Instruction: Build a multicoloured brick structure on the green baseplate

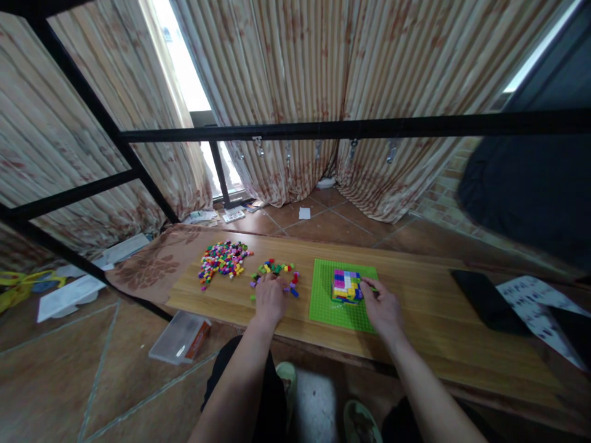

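Note:
My left hand [271, 299] reaches down into a small loose group of toy bricks [275, 269]. Its fingers are bent and drawn together, and the back of the hand hides whatever is between them. At the right side of a multicoloured block built from toy bricks [345, 285] is my right hand [382, 306], with curled fingers gripping its edge. That block has purple, white, yellow and blue bricks and stands on a green baseplate [323, 311]. Farther left lies a larger pile of mixed bricks [224, 259].
Everything lies on a long, low wooden table [429, 320]. A dark flat object [487, 301] and a printed sheet [538, 304] are at its right end. A clear plastic box [178, 337] sits on the floor. A black metal bar [300, 131] crosses in front of the curtains.

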The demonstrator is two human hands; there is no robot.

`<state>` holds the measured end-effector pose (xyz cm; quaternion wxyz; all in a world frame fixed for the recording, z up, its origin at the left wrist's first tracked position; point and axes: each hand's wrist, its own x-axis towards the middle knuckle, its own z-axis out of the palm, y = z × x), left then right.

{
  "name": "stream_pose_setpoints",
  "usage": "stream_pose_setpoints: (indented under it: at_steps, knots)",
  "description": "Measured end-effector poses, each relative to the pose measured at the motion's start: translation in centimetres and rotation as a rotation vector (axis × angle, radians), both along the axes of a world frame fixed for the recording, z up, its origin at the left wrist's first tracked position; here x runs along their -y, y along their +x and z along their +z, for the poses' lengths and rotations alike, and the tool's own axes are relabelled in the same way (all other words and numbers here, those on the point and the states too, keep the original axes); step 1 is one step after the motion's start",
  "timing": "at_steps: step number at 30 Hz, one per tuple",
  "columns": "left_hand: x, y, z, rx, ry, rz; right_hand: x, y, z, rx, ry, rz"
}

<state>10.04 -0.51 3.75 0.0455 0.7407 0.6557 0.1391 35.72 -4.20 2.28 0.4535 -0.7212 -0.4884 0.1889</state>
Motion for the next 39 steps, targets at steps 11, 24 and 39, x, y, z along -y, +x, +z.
stream_pose_setpoints:
  at_steps: [11, 24, 39]
  knots:
    - [-0.5, 0.7, 0.7, 0.007, -0.001, 0.013, 0.0, 0.2, 0.1, 0.003, 0.038, 0.003]
    - [0.5, 7.1, 0.3, 1.153, -0.221, -0.167, 0.9, 0.4, 0.9, -0.057, 0.275, 0.111]
    - [1.1, 10.6, -0.1, 1.283, -0.348, -0.163, 1.6, -0.7, 1.0, 0.258, 0.288, 0.36]
